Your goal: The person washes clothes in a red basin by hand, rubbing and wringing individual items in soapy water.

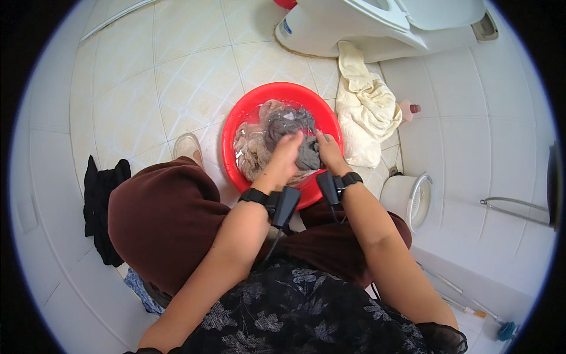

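A round red plastic basin (230, 155) stands on the floor in front of me, holding water and wet fabric. Dark grey cloth (287, 124) is bunched in its middle and right side. Beige, lace-like fabric (250, 148) lies soaked along the left of the basin. My left hand (286, 155) grips the grey cloth from its left side, thumb uppermost. On the cloth's right edge, close to the basin's rim, my right hand (328, 149) has hold of it too. A stretch of grey cloth spans between both hands. The fingers beneath are partly hidden.
A cream towel (365, 119) lies right of the basin, by a pinkish bottle (407, 110). Beyond stands a white toilet (336, 31). A white bin (400, 199) is at the right wall. Black cloth (104, 208) lies left; brushes (468, 305) are lower right.
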Available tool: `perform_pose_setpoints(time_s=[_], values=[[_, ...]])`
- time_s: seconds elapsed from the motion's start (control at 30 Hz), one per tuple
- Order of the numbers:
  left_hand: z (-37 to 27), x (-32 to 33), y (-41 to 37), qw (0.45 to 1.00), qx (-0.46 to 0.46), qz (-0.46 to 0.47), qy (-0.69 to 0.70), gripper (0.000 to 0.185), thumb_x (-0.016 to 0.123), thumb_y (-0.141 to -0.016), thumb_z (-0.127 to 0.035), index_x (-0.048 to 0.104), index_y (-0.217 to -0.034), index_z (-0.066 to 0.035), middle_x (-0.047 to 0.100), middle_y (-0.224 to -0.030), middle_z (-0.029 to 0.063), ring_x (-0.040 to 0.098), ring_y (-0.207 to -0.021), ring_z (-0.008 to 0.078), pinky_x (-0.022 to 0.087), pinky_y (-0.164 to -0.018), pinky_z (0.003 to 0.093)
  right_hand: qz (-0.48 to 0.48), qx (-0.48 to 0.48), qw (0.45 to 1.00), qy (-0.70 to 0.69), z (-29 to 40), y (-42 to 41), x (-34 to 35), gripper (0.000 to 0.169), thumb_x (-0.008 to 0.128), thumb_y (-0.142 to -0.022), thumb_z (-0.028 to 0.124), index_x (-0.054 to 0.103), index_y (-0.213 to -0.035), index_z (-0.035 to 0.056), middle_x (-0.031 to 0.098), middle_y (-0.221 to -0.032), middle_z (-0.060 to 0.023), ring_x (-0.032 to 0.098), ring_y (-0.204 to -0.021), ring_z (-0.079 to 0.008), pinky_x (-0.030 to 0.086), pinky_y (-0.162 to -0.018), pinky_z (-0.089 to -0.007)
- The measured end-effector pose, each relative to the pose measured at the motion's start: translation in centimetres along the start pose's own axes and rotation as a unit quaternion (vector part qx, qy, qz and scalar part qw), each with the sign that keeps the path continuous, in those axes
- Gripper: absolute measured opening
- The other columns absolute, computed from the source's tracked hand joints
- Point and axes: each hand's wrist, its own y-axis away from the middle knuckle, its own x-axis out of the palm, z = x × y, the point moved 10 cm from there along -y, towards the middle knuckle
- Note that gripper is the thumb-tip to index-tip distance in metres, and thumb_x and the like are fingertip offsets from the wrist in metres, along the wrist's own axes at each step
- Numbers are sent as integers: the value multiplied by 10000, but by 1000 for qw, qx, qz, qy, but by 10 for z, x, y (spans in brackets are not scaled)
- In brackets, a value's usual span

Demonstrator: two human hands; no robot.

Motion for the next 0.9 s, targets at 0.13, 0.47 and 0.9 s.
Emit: perform_pose_setpoints(time_s=[0.13, 0.47, 0.9], values=[[-54, 16, 30, 992, 39, 38, 114, 274, 493, -898, -264, 478, -1091, -69, 550, -1085, 91, 534, -1010, 234, 436, -850, 410, 211, 219, 897, -320, 11, 60, 3, 339, 468, -900, 359, 475, -1177, 164, 558, -1044, -15, 556, -896, -160, 460, -773, -437], [-22, 60, 75, 993, -46, 102, -37, 527, 440, -891, -447, 357, -1271, -90, 485, -1145, 150, 507, -1034, 243, 436, -859, 354, 86, -231, 952, -183, 108, 103, -20, 746, 628, -787, 156, 183, -1366, 3, 430, -1265, -208, 420, -1186, -250, 357, -961, -345], [-24, 18, 78, 990, -68, 34, -121, 489, 489, -828, -547, 506, -1080, -128, 560, -917, 37, 566, -838, 190, 475, -659, 385, 138, -331, 924, -132, 157, 170, -9, 290, 638, -755, 129, 566, -1036, 140, 547, -903, -146, 544, -855, -308, 442, -775, -350]])
